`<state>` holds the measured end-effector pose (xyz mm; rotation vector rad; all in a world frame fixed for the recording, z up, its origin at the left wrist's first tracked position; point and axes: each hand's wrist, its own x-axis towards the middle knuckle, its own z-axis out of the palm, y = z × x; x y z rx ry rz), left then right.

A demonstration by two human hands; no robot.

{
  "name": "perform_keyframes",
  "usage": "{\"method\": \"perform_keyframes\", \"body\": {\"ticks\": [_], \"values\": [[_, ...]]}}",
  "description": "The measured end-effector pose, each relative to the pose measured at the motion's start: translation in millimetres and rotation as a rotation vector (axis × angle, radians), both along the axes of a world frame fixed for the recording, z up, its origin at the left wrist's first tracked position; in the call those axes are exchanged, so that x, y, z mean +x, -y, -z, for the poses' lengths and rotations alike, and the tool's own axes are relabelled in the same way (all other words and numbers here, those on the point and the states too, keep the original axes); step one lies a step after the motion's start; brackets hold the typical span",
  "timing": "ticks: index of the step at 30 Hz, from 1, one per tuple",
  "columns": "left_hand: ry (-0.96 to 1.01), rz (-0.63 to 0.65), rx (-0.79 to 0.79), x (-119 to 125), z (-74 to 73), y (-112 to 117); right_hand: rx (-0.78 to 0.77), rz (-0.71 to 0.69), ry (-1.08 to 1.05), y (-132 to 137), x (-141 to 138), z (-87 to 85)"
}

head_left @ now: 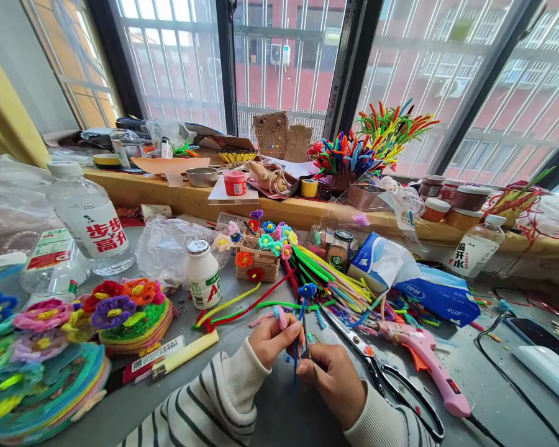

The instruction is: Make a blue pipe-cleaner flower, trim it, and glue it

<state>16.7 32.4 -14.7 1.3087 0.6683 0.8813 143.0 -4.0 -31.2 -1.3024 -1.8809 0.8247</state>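
My left hand [276, 340] is closed in a pinch on a thin blue pipe cleaner [295, 363], which hangs down between my two hands. A pink fuzzy piece [280, 317] shows at its fingertips. Close by on the right, my right hand [331, 377] grips a thin dark metal tool [304, 329] whose narrow end points up; its kind is mostly hidden by the fingers. Just beyond the hands a blue pipe-cleaner flower [307, 290] stands out over the table. Large scissors [377, 366] lie partly open to the right of my right hand.
A pink glue gun [428, 360] lies right of the scissors. Behind are loose pipe cleaners [330, 276], a flower basket [257, 264] and a white bottle [203, 276]. Flower-topped coiled discs [51, 391] and a yellow glue stick or lighter-like tube [186, 354] lie left.
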Motion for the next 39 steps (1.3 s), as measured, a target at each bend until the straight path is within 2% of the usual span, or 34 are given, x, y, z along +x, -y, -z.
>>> {"method": "perform_keyframes", "body": {"ticks": [8, 17, 21, 26, 31, 39], "values": [[-0.004, -0.005, 0.000, -1, 1.4, -2, 0.075, 0.091, 0.009, -1, 1, -0.4], [-0.001, -0.023, 0.029, 0, 1.6, -2, 0.017, 0.062, -0.048, -2, 1, 5.2], [-0.002, -0.033, 0.045, 0, -0.1, 0, -0.025, 0.054, -0.113, -3, 3, 2.5], [-0.041, 0.018, 0.068, -1, 1.6, 0, -0.061, 0.176, -0.285, -8, 12, -3.3], [-0.083, 0.087, 0.061, 0, 6.0, 0, -0.127, 0.258, -0.491, -14, 17, -0.4], [-0.124, 0.121, 0.036, 4, 6.0, 5, -0.121, 0.284, -0.475, -12, 18, 1.7]]}}
